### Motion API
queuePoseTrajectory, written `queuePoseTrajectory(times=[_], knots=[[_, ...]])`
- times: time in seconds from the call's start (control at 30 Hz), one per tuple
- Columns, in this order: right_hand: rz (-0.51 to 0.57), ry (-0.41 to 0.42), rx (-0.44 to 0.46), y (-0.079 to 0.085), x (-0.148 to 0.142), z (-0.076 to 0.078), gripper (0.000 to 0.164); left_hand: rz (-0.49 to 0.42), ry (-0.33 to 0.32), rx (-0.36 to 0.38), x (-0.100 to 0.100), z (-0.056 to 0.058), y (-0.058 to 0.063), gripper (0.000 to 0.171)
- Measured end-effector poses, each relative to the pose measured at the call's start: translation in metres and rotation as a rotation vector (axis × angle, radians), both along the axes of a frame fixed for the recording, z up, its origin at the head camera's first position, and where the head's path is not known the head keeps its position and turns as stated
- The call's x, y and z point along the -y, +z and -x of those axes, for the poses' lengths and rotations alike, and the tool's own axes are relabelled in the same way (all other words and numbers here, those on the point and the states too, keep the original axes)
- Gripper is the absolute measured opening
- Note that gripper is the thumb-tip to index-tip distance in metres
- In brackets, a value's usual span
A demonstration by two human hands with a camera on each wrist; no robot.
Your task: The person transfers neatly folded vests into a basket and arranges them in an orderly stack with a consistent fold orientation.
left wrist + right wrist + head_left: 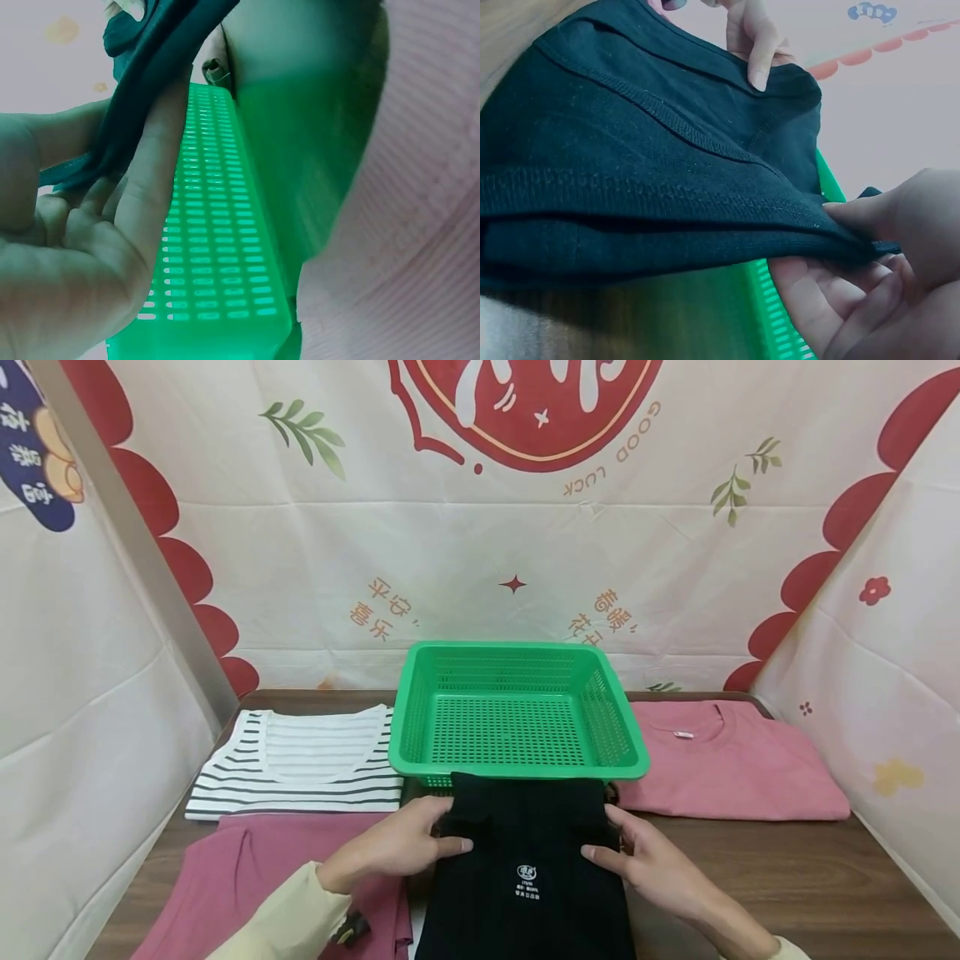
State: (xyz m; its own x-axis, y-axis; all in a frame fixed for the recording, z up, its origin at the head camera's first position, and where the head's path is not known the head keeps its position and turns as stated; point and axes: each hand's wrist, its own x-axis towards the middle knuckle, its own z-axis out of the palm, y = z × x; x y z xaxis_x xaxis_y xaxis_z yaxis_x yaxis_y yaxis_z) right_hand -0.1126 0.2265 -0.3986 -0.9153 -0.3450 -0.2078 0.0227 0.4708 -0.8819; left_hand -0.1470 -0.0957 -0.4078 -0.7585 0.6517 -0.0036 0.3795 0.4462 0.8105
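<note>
The black garment [525,835] is in hand and not yet released. It lies before the person at the near side of the green basket [510,647], its upper edge reaching the near rim; whether it touches the rim cannot be confirmed. Both hands are engaged: the left hand [405,842] pinches one side near the upper edge, thumb above and fingers beneath, and the right hand [651,864] pinches the opposite side likewise. Done, as judged: the garment is gathered into a narrow panel, its printed label [527,872] uppermost and legible in outline, with layered edges visible from the right wrist. Outstanding, as judged: setting down and letting go, since neither grip is relaxed. No clothing is observed inside the basket; its perforated floor shows. Three further pieces rest on the worktop [750,860]: a striped shirt [300,792] at left, a mauve garment [262,860] nearer the person, and a pink shirt [735,764] at right. Neither hand grips these.
</note>
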Motion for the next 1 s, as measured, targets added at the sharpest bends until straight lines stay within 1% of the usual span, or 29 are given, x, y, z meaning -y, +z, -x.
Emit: queuePoseTrajectory(times=[0.2,0.37,0.47,0.6,0.67,0.77,0.83,0.93,1.0], knots=[[-0.016,0.011,-0.007,0.005,-0.001,-0.001,0.072,-0.022,-0.024,0.013,0.002,0.000,0.003,0.032],[0.000,0.030,0.002,0.011,-0.002,-0.003,0.071,-0.055,-0.053,0.011,0.005,0.000,0.005,0.034],[-0.013,0.012,0.014,0.015,-0.003,-0.004,0.075,-0.076,-0.060,0.017,0.006,0.000,0.009,0.033],[-0.051,-0.018,0.007,0.023,-0.002,-0.006,0.083,-0.098,-0.059,0.045,0.007,0.000,0.014,0.031],[-0.045,-0.005,-0.008,0.026,-0.003,-0.005,0.080,-0.115,-0.057,0.063,0.008,0.000,0.015,0.032],[-0.016,0.022,-0.054,0.030,-0.003,-0.004,0.069,-0.132,-0.046,0.081,0.010,0.001,0.018,0.033],[-0.012,0.033,-0.111,0.031,-0.004,-0.003,0.063,-0.142,-0.037,0.077,0.011,0.002,0.021,0.034],[-0.011,0.026,-0.164,0.034,-0.005,-0.001,0.061,-0.155,-0.026,0.074,0.012,0.005,0.024,0.034],[-0.040,0.012,-0.204,0.036,-0.005,0.000,0.062,-0.171,-0.031,0.071,0.011,0.008,0.026,0.035]])
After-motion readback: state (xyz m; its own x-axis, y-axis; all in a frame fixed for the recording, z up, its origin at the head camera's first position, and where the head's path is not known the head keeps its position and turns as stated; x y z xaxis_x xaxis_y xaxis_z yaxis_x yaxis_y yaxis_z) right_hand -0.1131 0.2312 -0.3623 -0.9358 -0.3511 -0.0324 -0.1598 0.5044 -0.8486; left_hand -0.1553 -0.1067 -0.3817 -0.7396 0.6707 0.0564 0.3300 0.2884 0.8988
